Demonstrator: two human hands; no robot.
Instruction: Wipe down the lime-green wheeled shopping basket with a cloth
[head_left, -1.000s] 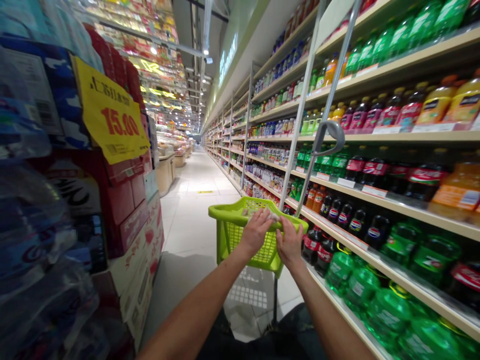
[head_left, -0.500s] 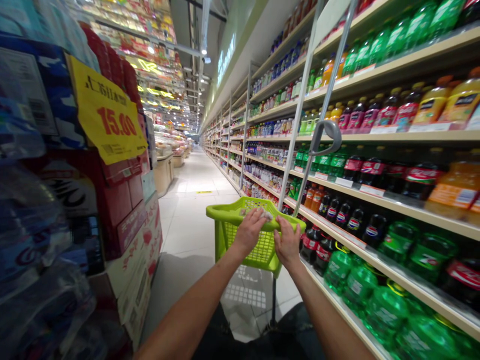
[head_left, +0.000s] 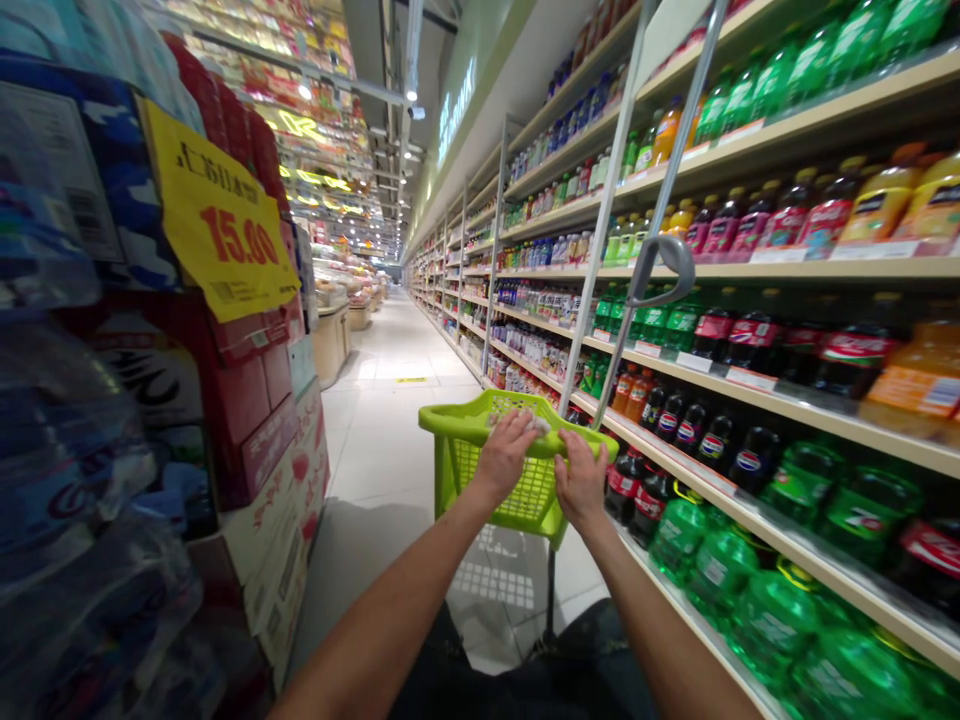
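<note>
A lime-green shopping cart basket (head_left: 454, 422) with latticed sides stands right in front of me. On its near rim rests my left hand (head_left: 508, 452), fingers bent over a crumpled whitish cloth (head_left: 537, 426) pressed against the rim. Just to the right, my right hand (head_left: 581, 482) is closed around the same rim, with its fingertips hooked over the top. The basket's floor is mostly hidden by the rim and my hands. Below it, a dark leg (head_left: 551, 590) of the cart reaches toward the tiles.
Drink shelves (head_left: 750, 375) with several rows of bottles run close along the right, with a metal pole and grey hook (head_left: 664, 270) in front. Stacked cartons (head_left: 259, 440) and a yellow price sign (head_left: 225, 225) crowd the left. A tiled aisle (head_left: 382, 400) stretches ahead between them.
The whole view has shifted slightly to the right in the picture. Both hands keep their places on the cart's rim, and the cloth stays under the left fingers.
</note>
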